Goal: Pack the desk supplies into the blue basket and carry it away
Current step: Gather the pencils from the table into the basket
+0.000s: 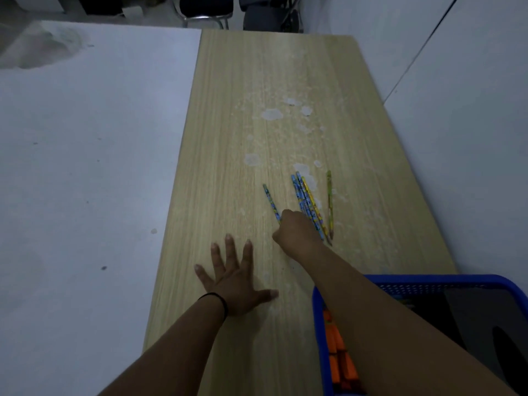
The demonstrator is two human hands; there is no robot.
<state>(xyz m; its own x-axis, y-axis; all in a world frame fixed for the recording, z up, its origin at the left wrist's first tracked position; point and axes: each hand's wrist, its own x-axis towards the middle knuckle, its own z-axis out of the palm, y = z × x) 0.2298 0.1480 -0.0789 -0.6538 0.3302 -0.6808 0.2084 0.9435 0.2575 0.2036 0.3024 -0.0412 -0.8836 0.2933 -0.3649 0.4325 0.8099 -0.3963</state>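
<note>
Pencils (pixel 310 204) loose on counter (pixel 228 138); my right hand (pixel 295 228) curls over them, grip unclear; left hand (pixel 237 284) flat, open, bracing.

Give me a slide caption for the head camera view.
Right hand gathers pencils beside blue basket; left hand flat.

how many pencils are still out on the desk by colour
blue pencils: 3, one lying apart to the left
yellow pencil: 1
green pencil: 1
total: 5
</note>
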